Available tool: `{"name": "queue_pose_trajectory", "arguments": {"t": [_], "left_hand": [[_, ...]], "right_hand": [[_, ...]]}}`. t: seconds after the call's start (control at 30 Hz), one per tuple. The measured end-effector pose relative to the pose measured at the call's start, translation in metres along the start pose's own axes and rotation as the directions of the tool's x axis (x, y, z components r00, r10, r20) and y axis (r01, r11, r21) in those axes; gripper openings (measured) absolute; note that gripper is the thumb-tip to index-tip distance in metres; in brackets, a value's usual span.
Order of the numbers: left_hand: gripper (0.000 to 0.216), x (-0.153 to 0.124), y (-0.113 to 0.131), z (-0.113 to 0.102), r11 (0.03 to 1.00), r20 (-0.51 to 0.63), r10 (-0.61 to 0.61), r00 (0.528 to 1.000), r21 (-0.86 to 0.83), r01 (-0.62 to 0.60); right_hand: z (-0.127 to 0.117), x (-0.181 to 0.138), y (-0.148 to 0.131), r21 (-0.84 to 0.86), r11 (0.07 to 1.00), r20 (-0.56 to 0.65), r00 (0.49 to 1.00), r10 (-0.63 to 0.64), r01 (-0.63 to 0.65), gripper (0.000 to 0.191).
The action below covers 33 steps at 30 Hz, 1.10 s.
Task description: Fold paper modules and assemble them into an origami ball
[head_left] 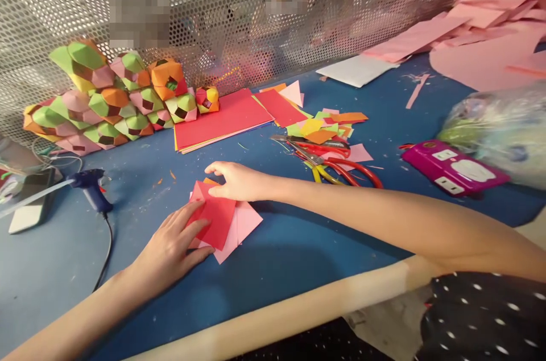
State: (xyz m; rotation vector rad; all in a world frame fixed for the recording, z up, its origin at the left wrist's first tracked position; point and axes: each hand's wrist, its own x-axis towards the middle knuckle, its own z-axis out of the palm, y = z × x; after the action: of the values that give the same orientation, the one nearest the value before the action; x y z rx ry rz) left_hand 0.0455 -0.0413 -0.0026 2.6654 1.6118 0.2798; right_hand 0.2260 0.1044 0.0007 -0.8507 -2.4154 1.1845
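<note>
A red paper square (220,219) lies aslant on pink paper (247,221) near the front of the blue table, and a bit of orange paper (210,181) shows at its far edge. My left hand (173,241) rests on the red square from the left, fingers spread and laid over its surface. At the far right edge, my right hand (239,181) has its thumb on the red paper and its forefinger bent beyond it; the fingers underneath are hidden.
Folded paper modules (111,104) are stacked at the back left by a perforated metal screen (239,14). A glue gun (92,187) lies left. Scissors (354,170), paper scraps (322,128), red sheets (226,116) and a purple power strip (454,167) lie beyond my right arm.
</note>
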Motion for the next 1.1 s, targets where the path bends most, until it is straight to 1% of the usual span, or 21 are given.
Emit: {"name": "queue_pose_trajectory", "arguments": {"t": [0.07, 0.13, 0.27, 0.37, 0.47, 0.5, 0.53, 0.63, 0.7, 0.73, 0.83, 0.9, 1.0, 1.1], "left_hand": [[0.025, -0.001, 0.002, 0.0, 1.0, 0.002, 0.006, 1.0, -0.005, -0.006], [0.025, -0.001, 0.003, 0.001, 1.0, 0.014, 0.009, 1.0, -0.009, -0.009], [0.024, -0.001, 0.005, 0.003, 0.999, 0.021, 0.026, 0.999, -0.028, -0.025], [0.023, -0.002, 0.007, 0.003, 0.998, 0.0, 0.036, 0.999, -0.046, -0.036], [0.02, -0.003, 0.008, 0.004, 0.998, -0.015, 0.044, 0.999, -0.039, -0.044], [0.019, -0.003, 0.008, 0.004, 0.998, -0.019, 0.052, 0.998, -0.029, -0.052], [0.018, -0.003, 0.008, 0.004, 0.998, -0.023, 0.062, 0.998, -0.017, -0.062], [0.018, -0.004, 0.007, 0.005, 0.996, -0.024, 0.089, 0.996, 0.006, -0.089], [0.018, -0.005, 0.006, 0.005, 0.995, -0.032, 0.103, 0.994, 0.007, -0.102], [0.018, -0.005, 0.006, 0.006, 0.994, -0.041, 0.11, 0.993, 0.008, -0.11], [0.017, -0.006, 0.005, 0.007, 0.992, -0.075, 0.122, 0.99, 0.029, -0.12], [0.017, -0.006, 0.005, 0.008, 0.991, -0.09, 0.131, 0.987, 0.046, -0.127], [0.017, -0.007, 0.005, 0.009, 0.988, -0.101, 0.145, 0.984, 0.06, -0.14], [0.02, -0.008, 0.004, 0.009, 0.989, -0.116, 0.143, 0.983, 0.057, -0.138]], "right_hand": [[-0.001, 0.0, -0.001, 0.007, 1.0, -0.014, 1.0, 0.02, -0.02, 0.049], [-0.003, -0.001, -0.002, 0.027, 0.999, 0.003, 0.999, 0.034, -0.034, 0.049], [-0.001, 0.0, -0.002, 0.12, 0.989, 0.061, 0.995, 0.073, -0.08, 0.05], [0.004, 0.003, 0.002, 0.193, 0.974, 0.047, 0.992, 0.113, -0.12, 0.051], [0.006, 0.006, 0.005, 0.284, 0.937, 0.059, 0.979, 0.194, -0.203, 0.057], [0.005, 0.006, 0.005, 0.291, 0.931, 0.074, 0.975, 0.208, -0.221, 0.06], [0.004, 0.007, 0.004, 0.262, 0.94, 0.087, 0.975, 0.204, -0.22, 0.062], [-0.002, 0.008, 0.002, 0.058, 0.988, 0.113, 0.984, 0.139, -0.146, 0.061], [-0.006, 0.009, 0.0, -0.054, 0.994, 0.134, 0.986, 0.103, -0.097, 0.055], [-0.007, 0.01, 0.0, -0.08, 0.993, 0.146, 0.985, 0.092, -0.081, 0.05], [-0.007, 0.01, 0.002, -0.121, 0.992, 0.184, 0.982, 0.051, -0.029, 0.026], [-0.006, 0.008, 0.004, -0.123, 0.992, 0.188, 0.982, 0.015, 0.008, 0.016], [-0.005, 0.004, 0.003, -0.074, 0.996, 0.16, 0.986, -0.038, 0.05, 0.01], [-0.006, 0.001, 0.001, 0.016, 0.998, 0.138, 0.989, -0.06, 0.059, 0.007]]}}
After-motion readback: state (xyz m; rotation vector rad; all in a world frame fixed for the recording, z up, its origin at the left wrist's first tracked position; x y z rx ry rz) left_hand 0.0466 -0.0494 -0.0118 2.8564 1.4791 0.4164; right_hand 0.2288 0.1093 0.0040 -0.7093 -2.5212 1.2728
